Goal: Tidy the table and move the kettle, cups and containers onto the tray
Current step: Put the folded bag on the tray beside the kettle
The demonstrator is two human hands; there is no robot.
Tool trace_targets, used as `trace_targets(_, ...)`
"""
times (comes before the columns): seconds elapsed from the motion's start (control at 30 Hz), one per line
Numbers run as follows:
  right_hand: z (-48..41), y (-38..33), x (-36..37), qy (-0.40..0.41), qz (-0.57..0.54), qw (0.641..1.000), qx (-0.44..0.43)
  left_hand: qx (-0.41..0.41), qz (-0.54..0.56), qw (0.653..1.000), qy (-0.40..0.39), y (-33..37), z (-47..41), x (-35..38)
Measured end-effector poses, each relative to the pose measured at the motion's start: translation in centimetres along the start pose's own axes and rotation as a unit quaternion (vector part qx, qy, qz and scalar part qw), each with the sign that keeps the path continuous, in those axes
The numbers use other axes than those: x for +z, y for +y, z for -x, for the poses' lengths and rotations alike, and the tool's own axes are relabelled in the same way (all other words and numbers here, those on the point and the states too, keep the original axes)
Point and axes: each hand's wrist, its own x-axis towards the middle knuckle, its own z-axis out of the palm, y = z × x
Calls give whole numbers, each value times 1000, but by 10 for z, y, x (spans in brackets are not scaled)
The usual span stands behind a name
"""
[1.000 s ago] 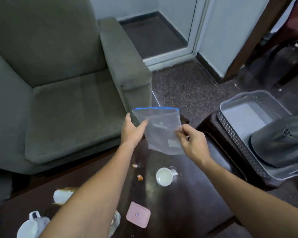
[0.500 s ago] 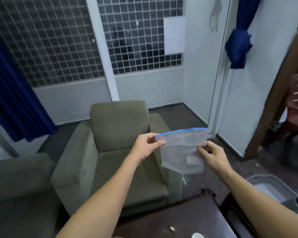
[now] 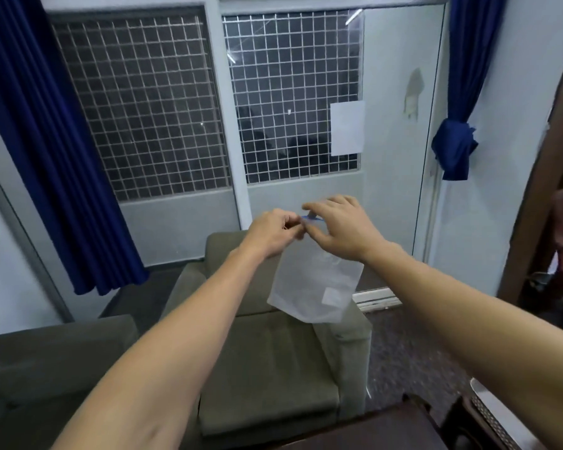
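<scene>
Your left hand (image 3: 272, 235) has its fingers (image 3: 290, 222) curled tight and pinches the top edge of the clear zip bag (image 3: 316, 284) at the left end of its blue zip strip (image 3: 313, 218). Your right hand (image 3: 345, 230) is just beside it, almost knuckle to knuckle. Its thumb and forefinger close on the same strip, and its other fingers (image 3: 342, 200) are loosely spread above. Blur hides how firm that pinch is.

The bag hangs down from both sets of fingertips, a little slanted, with a small white label near its lower right corner. Below and behind the bag sits a grey-green armchair (image 3: 267, 362).

Well below your hands, at the bottom edge, a corner of the dark wooden table (image 3: 371, 431) shows. Down to the right of your right hand is a sliver of the grey perforated tray (image 3: 493, 414). Down to the left of your left hand lies part of a second sofa (image 3: 46, 368).

Beyond your fingers stands a window grille (image 3: 163, 108). A sheet of paper (image 3: 347, 128) is stuck up and to the right of your right hand, and a blue curtain (image 3: 39, 141) hangs far to the left.
</scene>
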Motion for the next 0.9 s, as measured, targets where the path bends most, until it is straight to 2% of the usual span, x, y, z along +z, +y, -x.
trace_targets(0.1, -20, -17, -10, -45, 67, 996, -39, 9, -26, 999, -20, -4, 4, -11)
trace_targets(0.2, -29, -26, -15, -84, 82, 993, -33, 12, -5, 999, -42, -9, 11, -17)
trace_targets(0.37, -35, -32, -22, -96, -28, 993, 58, 2, 32, 999, 0, -11, 13, -24)
trace_targets(0.47, -36, -31, -25, -96, -17, 993, 71, 9, 17, 999, 39, -6, 14, -24)
trace_targets(0.6, -25, -10, -31, -126, 6, 987, 103, -10, 67, 993, 95, -16, 13, -25)
trace_targets(0.9, 34, 42, -40, -127, 19, 968, 213, -11, 125, 990, 62, -16, 5, 8)
